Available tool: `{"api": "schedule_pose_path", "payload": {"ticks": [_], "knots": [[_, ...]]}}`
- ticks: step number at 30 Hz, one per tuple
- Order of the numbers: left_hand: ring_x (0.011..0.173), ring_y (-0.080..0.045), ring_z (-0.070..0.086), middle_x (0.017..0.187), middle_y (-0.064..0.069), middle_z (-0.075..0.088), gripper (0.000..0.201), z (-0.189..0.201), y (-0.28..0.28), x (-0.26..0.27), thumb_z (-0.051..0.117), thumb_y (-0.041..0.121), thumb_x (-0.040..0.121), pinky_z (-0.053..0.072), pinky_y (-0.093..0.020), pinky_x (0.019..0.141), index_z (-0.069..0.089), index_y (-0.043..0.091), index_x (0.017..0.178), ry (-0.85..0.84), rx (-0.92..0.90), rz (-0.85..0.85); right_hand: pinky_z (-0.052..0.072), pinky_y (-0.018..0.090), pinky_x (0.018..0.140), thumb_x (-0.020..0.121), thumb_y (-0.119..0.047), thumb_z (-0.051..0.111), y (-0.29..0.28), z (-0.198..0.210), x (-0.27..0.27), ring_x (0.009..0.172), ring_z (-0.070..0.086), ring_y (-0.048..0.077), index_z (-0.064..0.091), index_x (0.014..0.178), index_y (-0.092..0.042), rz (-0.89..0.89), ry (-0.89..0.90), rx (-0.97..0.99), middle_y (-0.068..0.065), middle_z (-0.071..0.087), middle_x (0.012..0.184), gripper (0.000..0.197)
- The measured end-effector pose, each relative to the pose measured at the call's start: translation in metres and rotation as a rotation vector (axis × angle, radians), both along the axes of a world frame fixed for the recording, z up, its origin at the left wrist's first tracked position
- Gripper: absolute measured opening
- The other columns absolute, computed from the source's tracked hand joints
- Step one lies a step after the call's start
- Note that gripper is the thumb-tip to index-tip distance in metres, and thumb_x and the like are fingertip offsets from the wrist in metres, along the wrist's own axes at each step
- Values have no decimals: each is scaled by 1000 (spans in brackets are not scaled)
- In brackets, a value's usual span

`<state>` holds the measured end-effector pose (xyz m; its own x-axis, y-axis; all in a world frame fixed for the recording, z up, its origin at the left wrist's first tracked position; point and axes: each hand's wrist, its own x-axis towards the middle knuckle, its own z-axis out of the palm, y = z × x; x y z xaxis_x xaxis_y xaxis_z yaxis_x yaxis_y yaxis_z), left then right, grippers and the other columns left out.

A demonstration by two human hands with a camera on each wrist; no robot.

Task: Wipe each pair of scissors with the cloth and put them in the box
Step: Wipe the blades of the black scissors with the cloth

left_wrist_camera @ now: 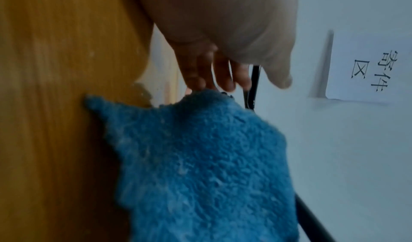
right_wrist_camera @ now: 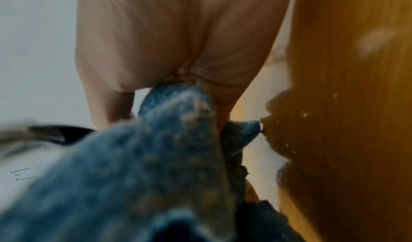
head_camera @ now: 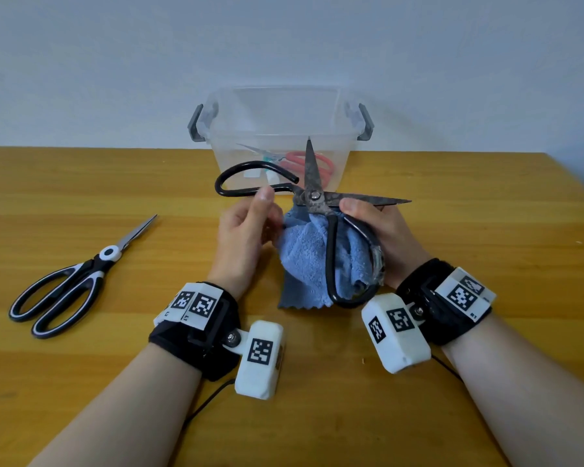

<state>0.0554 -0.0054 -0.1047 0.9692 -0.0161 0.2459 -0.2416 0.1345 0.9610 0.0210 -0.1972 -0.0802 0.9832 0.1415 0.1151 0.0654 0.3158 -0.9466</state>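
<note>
Old black iron scissors [head_camera: 312,197] hang spread wide above the table, one blade pointing up, the other to the right. My left hand [head_camera: 246,227] pinches the upper-left handle loop [left_wrist_camera: 253,85]. My right hand [head_camera: 376,230] holds the blue cloth [head_camera: 312,261] bunched against the lower handle and blade, thumb near the pivot. The cloth [left_wrist_camera: 200,157] drapes down to the table and fills the right wrist view [right_wrist_camera: 138,166]. A clear plastic box [head_camera: 280,136] with grey latches stands behind, holding red-handled scissors [head_camera: 312,163] and a smaller pair. Black-and-white scissors [head_camera: 78,278] lie on the table at the left.
The wooden table [head_camera: 486,230] ends at a pale wall behind the box. A paper sign [left_wrist_camera: 368,69] with printed characters hangs on the wall. Wrist cameras with marker tags sit on both forearms.
</note>
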Motion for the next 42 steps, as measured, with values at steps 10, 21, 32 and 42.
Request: {"api": "schedule_pose_path", "payload": {"ticks": [10, 21, 32, 42], "knots": [[58, -9, 50, 59, 3, 56, 50, -1, 3, -7, 68, 42, 85, 39, -23, 58, 57, -3, 66, -78, 103, -172, 59, 39, 86, 82, -10, 79, 3, -14, 6, 101, 71, 31, 73, 109, -2, 75, -9, 11, 17, 74, 110, 28], [56, -10, 50, 55, 9, 59, 36, 1, 5, -11, 69, 39, 86, 39, -29, 59, 68, 21, 54, -81, 112, -183, 59, 35, 73, 68, -10, 75, -3, -15, 8, 78, 71, 25, 74, 85, -10, 231, 1, 48, 12, 74, 89, 17], [48, -22, 67, 58, -1, 64, 24, 12, 1, -12, 35, 24, 113, 57, -34, 48, 42, 14, 92, 13, -134, 65, 50, 51, 105, 92, 3, 62, -19, -16, 30, 115, 66, 34, 67, 118, -5, -423, -38, 280, 16, 70, 116, 28], [33, -13, 34, 74, 0, 57, 8, 4, 2, -6, 42, 19, 111, 25, -17, 36, 38, 13, 107, 4, -3, -69, 55, 42, 92, 88, 17, 59, -19, -15, 27, 115, 65, 27, 57, 121, -8, -361, -150, 281, 18, 64, 125, 42]]}}
